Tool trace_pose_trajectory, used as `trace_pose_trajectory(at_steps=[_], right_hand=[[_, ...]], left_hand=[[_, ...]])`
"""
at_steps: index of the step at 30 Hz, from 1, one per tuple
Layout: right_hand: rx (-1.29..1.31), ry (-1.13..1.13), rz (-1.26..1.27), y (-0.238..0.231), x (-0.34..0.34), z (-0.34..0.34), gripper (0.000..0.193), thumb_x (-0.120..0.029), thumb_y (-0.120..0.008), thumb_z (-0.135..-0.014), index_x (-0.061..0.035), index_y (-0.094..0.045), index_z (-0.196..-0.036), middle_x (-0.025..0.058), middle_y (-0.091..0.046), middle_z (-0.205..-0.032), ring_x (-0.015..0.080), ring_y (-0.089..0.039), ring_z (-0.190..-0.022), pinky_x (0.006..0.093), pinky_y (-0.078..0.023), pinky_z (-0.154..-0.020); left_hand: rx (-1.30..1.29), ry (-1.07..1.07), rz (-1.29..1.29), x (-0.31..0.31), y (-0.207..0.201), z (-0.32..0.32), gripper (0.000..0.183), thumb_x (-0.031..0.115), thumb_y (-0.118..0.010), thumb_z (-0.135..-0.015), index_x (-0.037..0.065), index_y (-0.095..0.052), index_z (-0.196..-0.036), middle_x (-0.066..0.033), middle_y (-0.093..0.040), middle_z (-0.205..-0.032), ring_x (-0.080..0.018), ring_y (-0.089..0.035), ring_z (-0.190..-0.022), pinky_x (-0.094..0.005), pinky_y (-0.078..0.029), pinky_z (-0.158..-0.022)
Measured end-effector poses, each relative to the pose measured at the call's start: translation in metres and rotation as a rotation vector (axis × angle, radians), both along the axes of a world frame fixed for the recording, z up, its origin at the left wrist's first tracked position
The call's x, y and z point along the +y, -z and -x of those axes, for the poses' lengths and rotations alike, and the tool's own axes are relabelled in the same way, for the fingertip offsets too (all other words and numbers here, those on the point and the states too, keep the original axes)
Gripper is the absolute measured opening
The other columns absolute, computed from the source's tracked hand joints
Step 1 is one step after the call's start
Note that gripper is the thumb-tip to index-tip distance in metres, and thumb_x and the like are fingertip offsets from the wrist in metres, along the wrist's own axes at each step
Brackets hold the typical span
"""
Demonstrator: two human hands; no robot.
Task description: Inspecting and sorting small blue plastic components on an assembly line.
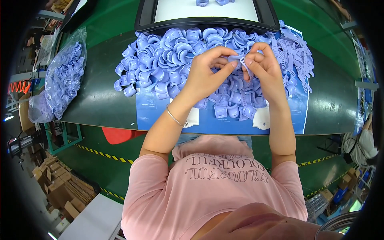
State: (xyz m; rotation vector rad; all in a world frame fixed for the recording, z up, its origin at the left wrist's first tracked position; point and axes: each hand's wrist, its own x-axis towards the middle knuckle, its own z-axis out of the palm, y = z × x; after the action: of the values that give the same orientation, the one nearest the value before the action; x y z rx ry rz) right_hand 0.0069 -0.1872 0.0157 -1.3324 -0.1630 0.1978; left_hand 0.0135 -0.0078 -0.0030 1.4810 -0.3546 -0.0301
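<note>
Over the pile, both of my hands meet with their fingertips almost touching. My left hand (208,74) pinches a small curved lavender plastic piece (235,58) between thumb and fingers. A slotted lavender strap (246,69) hangs from the pinched fingers of my right hand (266,68), its upper end against the curved piece. Whether the two are joined I cannot tell, as the fingertips cover the contact. Beneath and left of my hands lies a heap of similar curved pieces (174,52). To the right of my right hand is a heap of slotted straps (294,56).
A black-rimmed tray (206,24) with a white bottom stands at the far edge, holding a few lavender pieces. Printed blue sheets (150,116) lie under the heaps on the dark green table (104,100). A clear bag (66,76) of lavender pieces sits at left.
</note>
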Motion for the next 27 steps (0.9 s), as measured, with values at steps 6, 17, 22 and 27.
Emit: trace_pose_trajectory(at_steps=[6, 17, 22, 27], right_hand=[[0.012, -0.021, -0.023, 0.000, 0.002, 0.001, 0.018, -0.008, -0.057, -0.093, -0.0082, -0.044, -0.105, 0.0037, -0.058, -0.077, 0.0102, -0.055, -0.060, 0.0222, -0.042, -0.052], [-0.052, 0.015, 0.009, 0.004, 0.003, 0.001, 0.015, -0.006, -0.056, -0.094, -0.0077, -0.044, -0.104, 0.0041, -0.058, -0.081, 0.0093, -0.055, -0.063, 0.0212, -0.043, -0.056], [-0.259, 0.001, 0.306, 0.003, 0.006, 0.004, 0.015, -0.004, -0.057, -0.094, -0.0045, -0.046, -0.104, 0.0048, -0.058, -0.086, 0.0090, -0.057, -0.072, 0.0221, -0.048, -0.063], [-0.349, -0.021, 0.421, 0.003, 0.004, 0.004, 0.013, -0.003, -0.059, -0.093, -0.0016, -0.049, -0.102, 0.0050, -0.058, -0.087, 0.0096, -0.059, -0.075, 0.0232, -0.050, -0.066]], left_hand=[[-0.010, 0.021, -0.103, 0.001, -0.001, 0.001, 0.023, 0.001, -0.067, -0.087, -0.004, -0.062, -0.109, -0.0067, -0.066, -0.099, -0.0115, -0.065, -0.087, -0.0232, -0.052, -0.075], [-0.030, -0.038, -0.044, 0.000, -0.003, 0.001, 0.017, 0.008, -0.068, -0.085, -0.001, -0.068, -0.099, -0.0083, -0.068, -0.091, -0.0150, -0.066, -0.080, -0.0280, -0.054, -0.076], [0.089, -0.016, -0.052, 0.005, -0.003, -0.003, 0.016, 0.011, -0.067, -0.087, -0.003, -0.068, -0.095, -0.0072, -0.069, -0.088, -0.0142, -0.065, -0.084, -0.0282, -0.051, -0.080], [0.024, 0.018, -0.049, 0.008, 0.001, -0.005, 0.016, 0.011, -0.067, -0.088, -0.003, -0.067, -0.094, -0.0070, -0.069, -0.088, -0.0125, -0.064, -0.085, -0.0274, -0.051, -0.081]])
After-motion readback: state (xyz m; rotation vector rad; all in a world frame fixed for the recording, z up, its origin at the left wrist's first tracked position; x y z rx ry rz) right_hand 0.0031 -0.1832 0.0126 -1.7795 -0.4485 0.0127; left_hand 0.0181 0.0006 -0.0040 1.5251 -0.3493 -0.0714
